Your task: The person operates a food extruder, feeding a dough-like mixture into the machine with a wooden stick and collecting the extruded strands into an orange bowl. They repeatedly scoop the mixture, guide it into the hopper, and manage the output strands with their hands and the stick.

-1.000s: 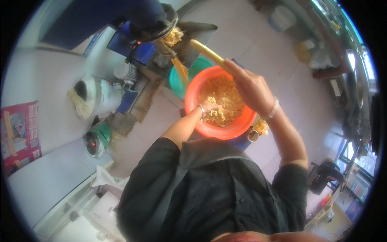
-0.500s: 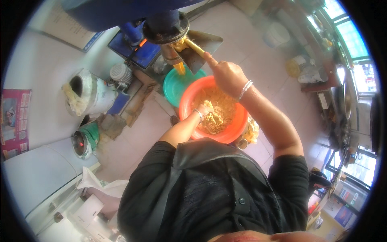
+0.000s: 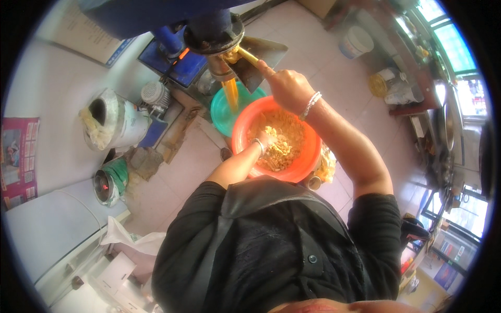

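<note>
My right hand (image 3: 292, 89) is closed round a pale wooden stick (image 3: 247, 55), its index finger stretched along it. The stick's far end meets yellow, dough-like stuff (image 3: 230, 55) at the mouth of a blue machine (image 3: 213, 32). From the spout below hangs a yellow-orange strip (image 3: 230, 93), reaching down over a green basin (image 3: 220, 116). In an orange basin (image 3: 313, 151) lies crumbly yellow mash (image 3: 287, 130). My left hand (image 3: 266, 140) is down in that mash at the basin's left side, and its fingers are mostly hidden.
A metal plate (image 3: 259, 62) juts out beside the machine mouth. To the left stand a motor (image 3: 155, 93) and a large pale drum (image 3: 130, 125). A white bucket (image 3: 357, 41) is on the tiled floor at far right, near a cluttered bench (image 3: 417, 107).
The yellow-orange strip hangs lower from the spout. My left hand has sunk from a raised clump into the mash. My right hand has shifted slightly left and away from me with the stick.
</note>
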Action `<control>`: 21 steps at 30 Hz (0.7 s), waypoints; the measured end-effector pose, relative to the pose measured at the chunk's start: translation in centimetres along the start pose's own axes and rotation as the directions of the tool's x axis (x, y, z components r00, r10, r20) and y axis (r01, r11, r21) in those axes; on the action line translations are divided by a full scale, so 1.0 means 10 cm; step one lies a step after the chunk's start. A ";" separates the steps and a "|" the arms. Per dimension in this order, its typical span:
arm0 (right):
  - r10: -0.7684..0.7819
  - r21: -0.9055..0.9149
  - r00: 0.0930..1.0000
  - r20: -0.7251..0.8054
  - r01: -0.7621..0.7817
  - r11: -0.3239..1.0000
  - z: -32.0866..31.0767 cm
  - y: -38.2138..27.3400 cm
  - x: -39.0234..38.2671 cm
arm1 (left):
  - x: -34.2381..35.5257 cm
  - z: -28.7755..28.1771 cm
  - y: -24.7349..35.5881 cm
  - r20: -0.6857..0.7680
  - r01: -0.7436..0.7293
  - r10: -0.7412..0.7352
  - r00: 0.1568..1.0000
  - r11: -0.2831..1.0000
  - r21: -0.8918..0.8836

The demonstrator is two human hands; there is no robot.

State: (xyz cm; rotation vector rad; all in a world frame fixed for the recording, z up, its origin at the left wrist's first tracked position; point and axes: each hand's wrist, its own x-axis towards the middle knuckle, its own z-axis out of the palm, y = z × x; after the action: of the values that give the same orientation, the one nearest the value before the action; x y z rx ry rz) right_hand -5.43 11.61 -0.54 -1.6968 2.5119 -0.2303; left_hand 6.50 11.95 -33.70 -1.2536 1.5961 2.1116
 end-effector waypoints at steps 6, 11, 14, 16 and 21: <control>0.005 0.037 1.000 0.000 -0.005 0.999 0.00 0.01 0.03 | -0.06 -0.12 0.13 0.344 0.108 -0.040 0.938 0.978 -0.180; 0.127 0.176 0.981 0.144 -0.151 0.973 -0.37 -0.01 -0.16 | 0.17 -0.21 -0.15 0.352 0.146 -0.052 0.934 0.958 -0.245; 0.147 0.301 0.988 0.038 -0.151 0.942 -0.27 0.07 -0.30 | -0.14 -0.18 0.20 0.453 0.219 -0.104 0.886 0.952 -0.212; 0.150 0.342 0.989 -0.002 -0.140 0.929 -0.19 0.03 -0.26 | -0.36 -0.26 0.44 0.558 0.324 -0.147 0.816 0.917 -0.232; 0.077 0.317 0.996 -0.051 -0.057 0.947 0.02 0.06 -0.15 | -0.40 -0.28 0.38 0.725 0.503 -0.045 0.687 0.750 -0.429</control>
State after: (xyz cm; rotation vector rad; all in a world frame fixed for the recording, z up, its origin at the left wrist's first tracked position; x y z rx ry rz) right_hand -5.40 13.17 -0.89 -1.4979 2.4085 -0.6508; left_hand 8.01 9.24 -28.34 -0.6126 0.3638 2.5005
